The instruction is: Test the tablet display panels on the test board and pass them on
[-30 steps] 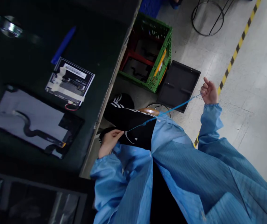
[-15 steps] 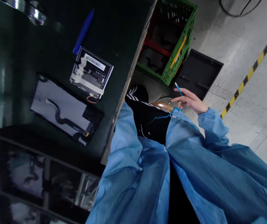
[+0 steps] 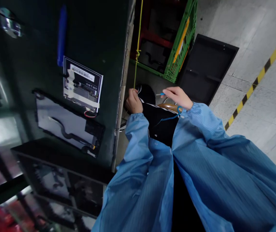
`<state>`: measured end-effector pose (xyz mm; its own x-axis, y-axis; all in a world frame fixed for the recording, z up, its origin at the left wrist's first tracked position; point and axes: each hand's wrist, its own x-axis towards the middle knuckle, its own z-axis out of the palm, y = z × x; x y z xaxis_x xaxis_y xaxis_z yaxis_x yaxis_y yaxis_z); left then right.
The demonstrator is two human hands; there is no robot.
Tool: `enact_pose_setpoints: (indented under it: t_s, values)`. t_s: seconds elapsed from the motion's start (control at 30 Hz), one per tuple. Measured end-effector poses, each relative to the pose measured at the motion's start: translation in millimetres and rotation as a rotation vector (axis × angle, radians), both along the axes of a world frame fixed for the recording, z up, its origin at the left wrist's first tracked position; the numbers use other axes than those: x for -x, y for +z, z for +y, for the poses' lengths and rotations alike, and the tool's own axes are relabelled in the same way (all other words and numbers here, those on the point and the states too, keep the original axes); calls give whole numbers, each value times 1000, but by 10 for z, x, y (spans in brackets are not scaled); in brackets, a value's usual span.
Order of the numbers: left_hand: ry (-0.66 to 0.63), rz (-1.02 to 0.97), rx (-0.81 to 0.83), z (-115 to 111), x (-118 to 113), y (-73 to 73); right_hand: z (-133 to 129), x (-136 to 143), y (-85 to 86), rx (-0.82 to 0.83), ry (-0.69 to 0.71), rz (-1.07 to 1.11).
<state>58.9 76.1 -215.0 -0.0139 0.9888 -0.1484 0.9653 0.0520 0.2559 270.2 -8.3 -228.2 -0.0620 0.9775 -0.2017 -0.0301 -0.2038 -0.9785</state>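
My left hand (image 3: 134,101) is closed at the table's edge, with its fingers pinched around a thin yellow wire (image 3: 138,48). That wire runs taut up out of view and has a small knot or twist partway along. To the right, my right hand (image 3: 177,96) pinches the blue plug end (image 3: 161,94) of a coiled cord, its metal tip pointing toward my left hand. The blue coiled cord (image 3: 168,119) hangs across my dark trousers by the coat. A gap separates the two hands.
On the dark table (image 3: 99,38) lie a blue pen (image 3: 61,35), an opened device with a battery (image 3: 81,85) and a screen panel with a flex cable (image 3: 67,124). A black divided tray (image 3: 62,180) sits below. A green crate (image 3: 174,69) and black tray (image 3: 210,69) are on the floor.
My left hand has come into view, holding the yellow wire. My right hand has moved left with the blue cord's plug, its fingers drawn closer together. The view has shifted.
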Motion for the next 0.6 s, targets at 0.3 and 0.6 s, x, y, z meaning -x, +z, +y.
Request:
enact_pose_setpoints:
  t_s: [0.3, 0.6]
  values:
    - [-58, 72, -40, -49, 20, -7, 871, 135, -246, 9, -154, -215]
    - [59, 94, -47, -368, 226, 1, 649, 485, -368, -14, 75, -228]
